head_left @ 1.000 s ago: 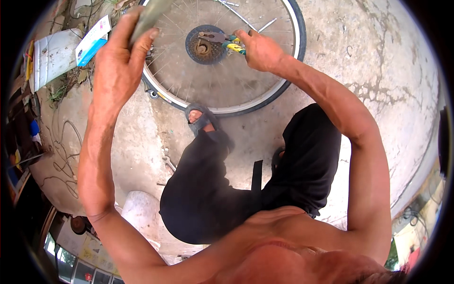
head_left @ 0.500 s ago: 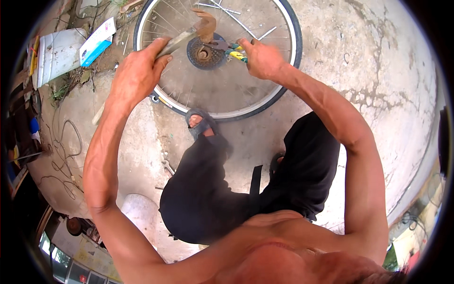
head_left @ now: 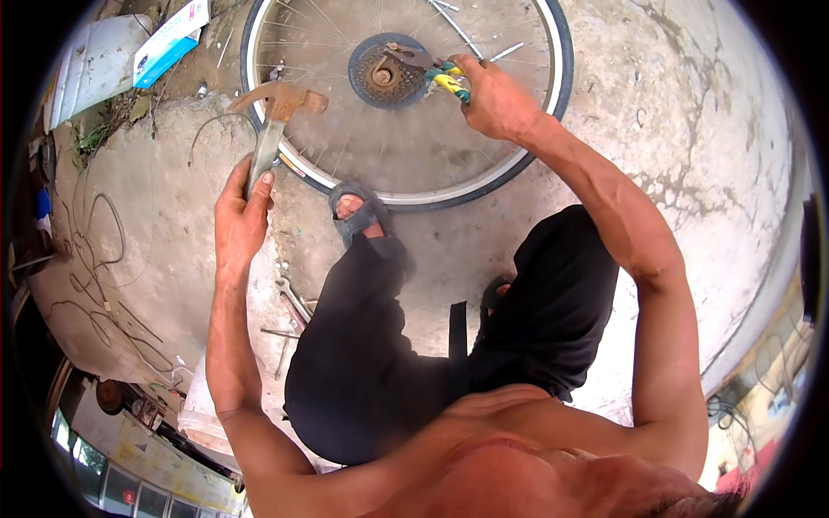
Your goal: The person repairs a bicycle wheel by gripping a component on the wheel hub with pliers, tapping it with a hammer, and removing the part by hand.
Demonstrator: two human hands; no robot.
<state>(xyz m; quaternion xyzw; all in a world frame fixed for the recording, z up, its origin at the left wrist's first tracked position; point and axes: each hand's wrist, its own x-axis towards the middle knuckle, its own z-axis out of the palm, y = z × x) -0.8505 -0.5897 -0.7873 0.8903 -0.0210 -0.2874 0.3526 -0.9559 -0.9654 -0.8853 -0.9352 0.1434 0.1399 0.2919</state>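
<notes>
My left hand (head_left: 242, 211) is closed round the handle of a claw hammer (head_left: 278, 108). Its rusty head is raised over the left rim of a bicycle wheel (head_left: 458, 192), which lies flat on the ground. In my right hand (head_left: 499, 104) I grip pliers (head_left: 445, 79) with yellow and green handles. The plier jaws reach over the rusty sprocket cluster (head_left: 370, 85) at the wheel's hub, by a small rusty piece above the axle; whether they clamp it I cannot tell.
My sandalled left foot (head_left: 352, 207) is against the tyre's near edge. A wrench (head_left: 295, 300) lies beside my left knee. Thin metal rods (head_left: 458, 30) rest across the far spokes. At the left are a white bucket (head_left: 97, 73), a blue-white box (head_left: 170, 47) and loose cable (head_left: 117, 233).
My left hand has drawn the hammer away from the hub, left and toward me, turning its head upright. My right hand keeps the pliers at the sprockets.
</notes>
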